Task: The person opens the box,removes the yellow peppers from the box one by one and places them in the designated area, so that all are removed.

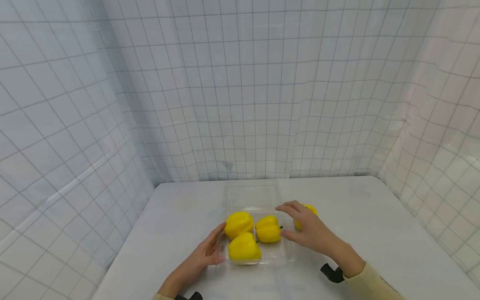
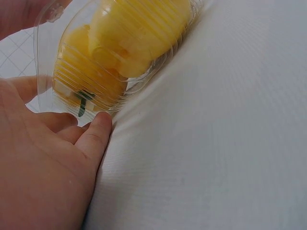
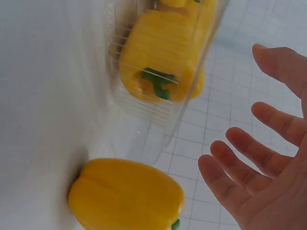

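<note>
Three yellow peppers, at the back left [image 1: 238, 225], front left [image 1: 244, 246] and right [image 1: 268, 229], lie in a clear plastic container [image 1: 275, 261]. My left hand [image 1: 200, 256] rests against its left side, fingers spread and relaxed; in the left wrist view the hand [image 2: 43, 163] touches the ribbed clear wall. Above the container's right edge is my right hand [image 1: 313, 231], fingers apart and holding nothing. A fourth yellow pepper [image 1: 310, 209] lies outside on the right, partly behind that hand; the right wrist view shows this pepper [image 3: 125, 194] beside the container, apart from my hand [image 3: 268, 163].
The container's clear lid [image 1: 252, 196] lies folded back toward the rear of the white table [image 1: 180, 212]. White grid-patterned curtains [image 1: 258, 96] hang behind the table and on both sides. Dark pieces are at both wrists.
</note>
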The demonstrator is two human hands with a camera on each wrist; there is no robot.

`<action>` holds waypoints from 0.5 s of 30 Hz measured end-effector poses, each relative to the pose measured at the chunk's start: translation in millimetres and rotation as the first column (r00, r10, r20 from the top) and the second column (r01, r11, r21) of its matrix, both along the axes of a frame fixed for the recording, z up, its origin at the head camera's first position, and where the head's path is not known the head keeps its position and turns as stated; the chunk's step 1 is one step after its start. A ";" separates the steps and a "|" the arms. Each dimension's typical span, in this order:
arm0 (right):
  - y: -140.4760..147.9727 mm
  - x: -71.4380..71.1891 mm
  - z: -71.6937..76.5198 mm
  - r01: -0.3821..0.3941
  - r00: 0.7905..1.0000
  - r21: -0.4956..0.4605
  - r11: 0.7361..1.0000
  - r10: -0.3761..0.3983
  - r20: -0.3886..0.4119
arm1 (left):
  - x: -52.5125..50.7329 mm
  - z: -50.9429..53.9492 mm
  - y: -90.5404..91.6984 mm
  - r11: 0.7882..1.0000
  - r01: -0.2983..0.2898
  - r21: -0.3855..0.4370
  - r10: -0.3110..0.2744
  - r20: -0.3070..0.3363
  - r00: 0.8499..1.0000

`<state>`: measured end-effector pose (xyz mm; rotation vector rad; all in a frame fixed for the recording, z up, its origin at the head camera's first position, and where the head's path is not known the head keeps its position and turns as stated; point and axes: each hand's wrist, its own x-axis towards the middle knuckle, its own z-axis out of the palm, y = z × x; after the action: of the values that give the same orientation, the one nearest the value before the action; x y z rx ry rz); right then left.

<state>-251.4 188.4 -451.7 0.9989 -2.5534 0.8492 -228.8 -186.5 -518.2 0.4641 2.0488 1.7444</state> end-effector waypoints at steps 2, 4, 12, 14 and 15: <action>-4.2 1.0 -5.7 -0.013 1.000 0.008 1.000 0.012 0.013 | 0.4 -0.4 0.0 1.000 0.003 0.003 -0.004 0.005 1.000; -8.1 0.9 -11.2 -0.011 1.000 0.020 1.000 0.010 0.021 | 0.8 0.1 0.3 1.000 0.000 -0.002 0.000 0.009 1.000; -18.7 -3.6 -30.0 0.030 0.999 0.058 0.998 -0.031 0.015 | 0.2 2.6 2.7 1.000 -0.017 -0.020 0.018 0.002 1.000; -20.2 -4.2 -32.9 0.039 0.999 0.064 0.997 -0.040 0.008 | 0.3 2.1 2.6 1.000 -0.021 -0.017 0.022 0.008 1.000; -21.0 -4.2 -33.7 0.042 0.999 0.062 0.997 -0.043 0.006 | 0.4 1.8 2.4 1.000 -0.023 -0.015 0.023 0.010 1.000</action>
<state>-255.6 167.4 -485.4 0.9570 -2.6123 0.7687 -228.5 -184.2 -516.4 0.4276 2.0663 1.7396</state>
